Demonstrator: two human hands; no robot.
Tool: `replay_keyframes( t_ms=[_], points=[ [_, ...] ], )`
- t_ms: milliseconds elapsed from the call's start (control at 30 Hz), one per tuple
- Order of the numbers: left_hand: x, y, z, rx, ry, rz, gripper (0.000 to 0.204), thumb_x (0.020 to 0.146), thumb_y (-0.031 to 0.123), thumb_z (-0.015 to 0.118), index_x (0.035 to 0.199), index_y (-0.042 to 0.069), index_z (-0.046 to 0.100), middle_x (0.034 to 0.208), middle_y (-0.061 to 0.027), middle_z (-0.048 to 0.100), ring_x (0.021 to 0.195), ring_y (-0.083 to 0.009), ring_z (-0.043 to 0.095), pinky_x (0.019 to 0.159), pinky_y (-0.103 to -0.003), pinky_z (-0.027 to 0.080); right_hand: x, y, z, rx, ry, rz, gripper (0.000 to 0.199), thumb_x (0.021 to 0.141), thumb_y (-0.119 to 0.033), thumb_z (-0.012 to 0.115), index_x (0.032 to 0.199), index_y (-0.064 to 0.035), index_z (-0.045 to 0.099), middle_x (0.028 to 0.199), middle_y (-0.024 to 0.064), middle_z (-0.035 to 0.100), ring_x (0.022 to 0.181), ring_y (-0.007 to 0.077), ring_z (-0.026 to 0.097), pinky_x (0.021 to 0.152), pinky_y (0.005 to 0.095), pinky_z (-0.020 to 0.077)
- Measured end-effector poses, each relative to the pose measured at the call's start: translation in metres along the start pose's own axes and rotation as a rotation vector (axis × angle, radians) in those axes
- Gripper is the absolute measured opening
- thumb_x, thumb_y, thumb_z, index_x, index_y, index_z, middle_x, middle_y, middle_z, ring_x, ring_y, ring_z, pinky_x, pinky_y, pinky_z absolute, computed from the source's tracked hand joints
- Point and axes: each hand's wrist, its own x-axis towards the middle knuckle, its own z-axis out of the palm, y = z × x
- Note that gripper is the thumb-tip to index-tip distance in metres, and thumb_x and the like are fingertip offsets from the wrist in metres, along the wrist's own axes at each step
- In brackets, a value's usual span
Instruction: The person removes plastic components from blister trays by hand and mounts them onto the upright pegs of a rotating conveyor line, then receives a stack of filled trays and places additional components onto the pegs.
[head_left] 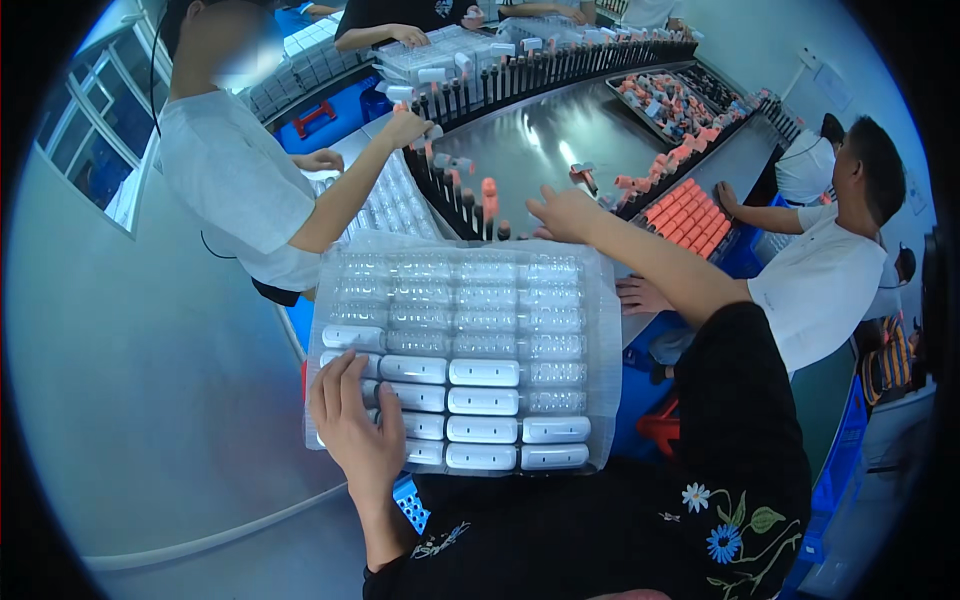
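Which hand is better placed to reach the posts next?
Probably the right hand: its arm stretches out and it is near the posts, while the left hand is over the tray.

The left hand [357,412] covers partly some white cases [425,426] near left; the far-left co-worker's head [225,40] is partly blurred.

A shiny metal tabletop [520,165] spans the frame's upper middle. On it lie a heaped tray [637,112] and a small orange-and-white piece [585,177].
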Motion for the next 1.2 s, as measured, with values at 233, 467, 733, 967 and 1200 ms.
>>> replay_keyframes(
  t_ms=[233, 467, 733, 967, 1200],
  points=[
    [0.001, 0.002, 0.003, -0.004, 0.036, 0.028, 0.036, 0.084, 0.011, 0.069, 0.118, 0.001, 0.066, 0.126, -0.0158, 0.065, 0.121, -0.0390, 0.055, 0.107, -0.050, 0.041, 0.048, -0.008, -0.008, 0.301, -0.186, -0.031, 0.074, 0.095, -0.065, 0.059, 0.145, -0.0130, 0.044, 0.120, 0.0288, 0.066, 0.107, 0.0488, 0.066, 0.092, 0.0540, 0.0529],
    [-0.004, -0.001, 0.001, -0.009, 0.041, 0.014, 0.036, 0.083, 0.012, 0.070, 0.118, 0.002, 0.066, 0.126, -0.0153, 0.065, 0.121, -0.0387, 0.055, 0.106, -0.049, 0.042, 0.018, 0.018, -0.057, 0.367, 0.278, 0.012, 0.052, 0.089, -0.056, 0.070, 0.112, -0.0093, 0.067, 0.102, 0.0199, 0.071, 0.098, 0.0433, 0.068, 0.083, 0.0518, 0.0538],
    [0.004, 0.002, -0.002, 0.015, 0.014, 0.022, 0.037, 0.084, 0.010, 0.070, 0.120, 0.003, 0.065, 0.129, -0.0156, 0.065, 0.124, -0.0386, 0.055, 0.108, -0.049, 0.040, -0.054, 0.116, -0.002, 0.212, 0.174, -0.212, 0.043, 0.085, -0.040, 0.075, 0.114, -0.0113, 0.063, 0.098, 0.0119, 0.067, 0.098, 0.0374, 0.065, 0.084, 0.0488, 0.0501],
    [0.001, -0.001, 0.000, 0.023, 0.003, 0.007, 0.038, 0.085, 0.013, 0.070, 0.121, 0.003, 0.065, 0.128, -0.0166, 0.064, 0.123, -0.0389, 0.055, 0.108, -0.050, 0.040, -0.030, 0.068, 0.040, 0.308, 0.009, 0.262, 0.043, 0.098, -0.046, 0.061, 0.121, -0.0108, 0.054, 0.093, 0.0222, 0.072, 0.098, 0.0431, 0.069, 0.082, 0.0542, 0.0519],
    [0.017, -0.002, -0.026, -0.261, -0.073, 0.039, 0.040, 0.087, -0.003, 0.061, 0.127, 0.001, 0.062, 0.136, -0.0199, 0.059, 0.125, -0.0422, 0.056, 0.105, -0.046, 0.046, -0.060, 0.083, 0.062, 0.820, 0.054, 0.071, 0.039, 0.109, -0.032, 0.039, 0.129, -0.0042, 0.058, 0.121, 0.0215, 0.064, 0.111, 0.0389, 0.063, 0.094, 0.0476, 0.0493]
  ],
)
